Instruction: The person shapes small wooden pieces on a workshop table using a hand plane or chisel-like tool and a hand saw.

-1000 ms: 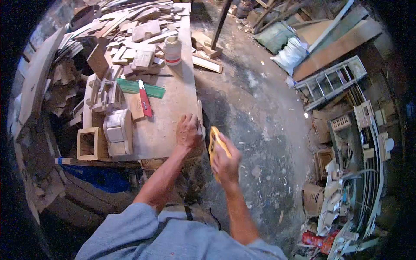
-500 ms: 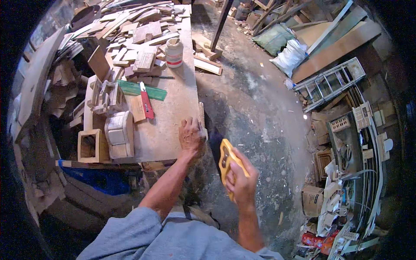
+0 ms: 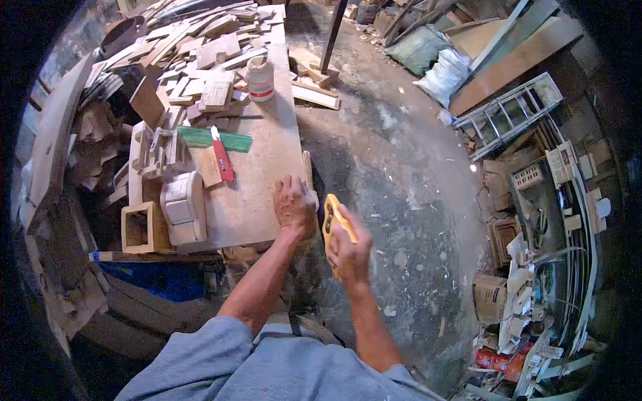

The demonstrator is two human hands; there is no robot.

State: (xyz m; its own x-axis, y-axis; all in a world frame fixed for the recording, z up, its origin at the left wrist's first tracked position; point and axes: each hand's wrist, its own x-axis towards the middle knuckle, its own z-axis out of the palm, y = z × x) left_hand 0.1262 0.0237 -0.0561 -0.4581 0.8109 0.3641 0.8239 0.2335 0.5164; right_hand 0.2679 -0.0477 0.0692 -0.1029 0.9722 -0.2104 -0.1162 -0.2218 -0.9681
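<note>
My left hand (image 3: 294, 206) presses down at the right edge of the workbench (image 3: 257, 227), its fingers bent over a narrow piece of wood (image 3: 307, 167) that shows just beyond them. Most of that piece is hidden under the hand. Off the bench edge, my right hand (image 3: 351, 250) is wrapped round the yellow handle of a handsaw (image 3: 330, 217). The saw's blade is dark and hardly visible against the floor. Ahead of my left hand lie a red utility knife (image 3: 222, 157) and a green ruler-like strip (image 3: 234, 140).
A white jar (image 3: 261, 80) stands near the bench's right edge, beside a heap of wood offcuts (image 3: 214, 50). Wooden box-shaped parts (image 3: 182, 207) sit at the left. Rightward on the floor are a ladder-like frame (image 3: 511, 113), sacks (image 3: 445, 77) and a carton (image 3: 489, 297).
My right hand has moved forward and left with the saw, closer to the bench edge. My left hand stays in nearly the same place, and the view has shifted slightly.
</note>
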